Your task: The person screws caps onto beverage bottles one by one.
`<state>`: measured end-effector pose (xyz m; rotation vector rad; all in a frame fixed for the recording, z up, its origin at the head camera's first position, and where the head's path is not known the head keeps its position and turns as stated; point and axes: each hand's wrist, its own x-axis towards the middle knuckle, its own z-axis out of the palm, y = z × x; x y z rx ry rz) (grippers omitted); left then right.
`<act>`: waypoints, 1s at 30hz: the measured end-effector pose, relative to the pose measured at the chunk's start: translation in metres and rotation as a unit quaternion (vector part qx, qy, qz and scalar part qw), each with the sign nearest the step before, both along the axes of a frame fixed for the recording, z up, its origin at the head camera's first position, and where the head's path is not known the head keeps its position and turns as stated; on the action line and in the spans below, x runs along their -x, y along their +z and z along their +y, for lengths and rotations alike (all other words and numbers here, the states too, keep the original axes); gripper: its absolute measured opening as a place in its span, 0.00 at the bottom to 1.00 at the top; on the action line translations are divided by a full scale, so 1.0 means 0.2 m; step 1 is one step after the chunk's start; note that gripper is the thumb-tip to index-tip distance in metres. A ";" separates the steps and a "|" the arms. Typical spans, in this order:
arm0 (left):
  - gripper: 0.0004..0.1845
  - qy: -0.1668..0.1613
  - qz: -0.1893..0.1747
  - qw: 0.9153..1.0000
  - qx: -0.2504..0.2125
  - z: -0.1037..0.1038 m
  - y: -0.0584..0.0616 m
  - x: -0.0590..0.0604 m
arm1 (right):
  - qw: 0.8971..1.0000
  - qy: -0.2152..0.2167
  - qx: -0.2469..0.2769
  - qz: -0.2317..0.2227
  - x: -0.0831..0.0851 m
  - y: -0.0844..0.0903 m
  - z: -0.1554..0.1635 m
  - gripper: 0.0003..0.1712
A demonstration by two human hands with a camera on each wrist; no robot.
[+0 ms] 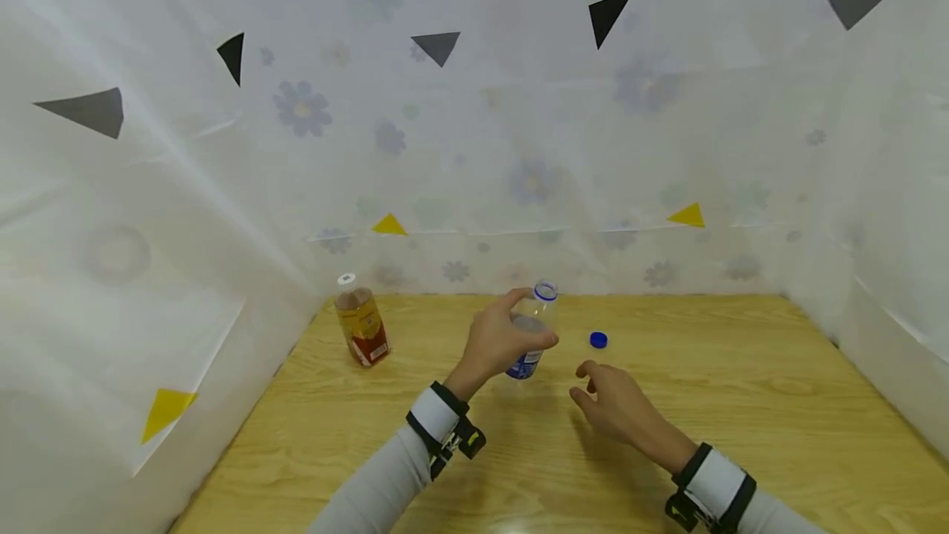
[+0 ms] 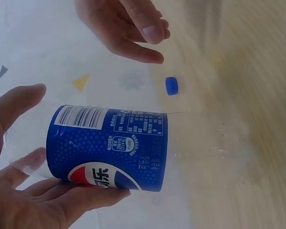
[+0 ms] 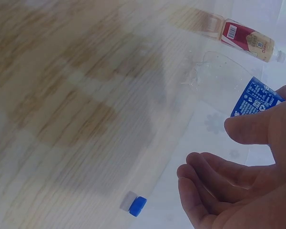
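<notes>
Near the middle of the wooden table [image 1: 771,394], the left hand [image 1: 498,342] has thumb and fingers clamped round a clear, blue-labelled bottle [image 1: 528,324], its mouth open; whether liquid is inside, I cannot tell. The right hand [image 1: 619,406], thumb and fingers apart and loosely bent, hovers near the blue cap [image 1: 598,340]. Farther left stands a white-capped bottle [image 1: 362,326], amber-brown near its neck.

A wood-grain table [image 1: 741,402] is enclosed at the rear and on both sides by white sheeting [image 1: 460,114]. The sheeting is printed with pale flowers [image 1: 301,109] and is marked with black triangles [image 1: 607,15], grey triangles [image 1: 438,46] and yellow triangles [image 1: 690,217]. A labelled bottle [image 1: 362,326], fitted with a white cap [image 1: 346,279], is positioned upright at the table's rear left, near the sheeting.
</notes>
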<state>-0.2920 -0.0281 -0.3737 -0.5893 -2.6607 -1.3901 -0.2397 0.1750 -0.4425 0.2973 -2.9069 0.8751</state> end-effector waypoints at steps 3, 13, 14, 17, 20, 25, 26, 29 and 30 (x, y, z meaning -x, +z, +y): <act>0.39 -0.005 0.012 1.000 0.009 0.02 -0.01 0.01 | 1.000 -0.003 0.001 0.003 0.00 -0.01 0.00 0.17; 0.38 -0.003 0.031 0.999 0.019 0.04 -0.03 0.01 | 1.000 -0.002 0.004 -0.004 0.00 -0.01 0.01 0.18; 0.38 -0.003 0.033 0.999 0.019 0.04 -0.03 0.01 | 1.000 -0.001 0.005 -0.005 0.00 -0.01 0.01 0.18; 0.38 -0.006 0.038 0.999 0.019 0.04 -0.03 0.01 | 1.000 0.002 0.007 -0.006 0.00 -0.01 0.01 0.18; 0.38 -0.010 0.043 0.999 0.019 0.03 -0.02 0.01 | 1.000 0.005 0.008 0.000 0.01 -0.01 0.01 0.18; 0.38 -0.011 0.042 0.999 0.019 0.02 -0.02 0.01 | 0.999 0.011 -0.010 0.034 0.06 0.03 0.01 0.18; 0.38 -0.011 0.041 0.999 0.019 0.02 -0.02 0.02 | 0.999 0.012 -0.015 0.041 0.08 0.04 0.01 0.18; 0.39 -0.013 0.037 0.999 0.014 0.02 -0.03 0.02 | 0.998 0.009 -0.027 0.064 0.13 0.12 0.01 0.19; 0.39 -0.014 0.035 0.999 0.012 0.02 -0.03 0.02 | 0.997 0.007 -0.029 0.071 0.15 0.15 0.01 0.19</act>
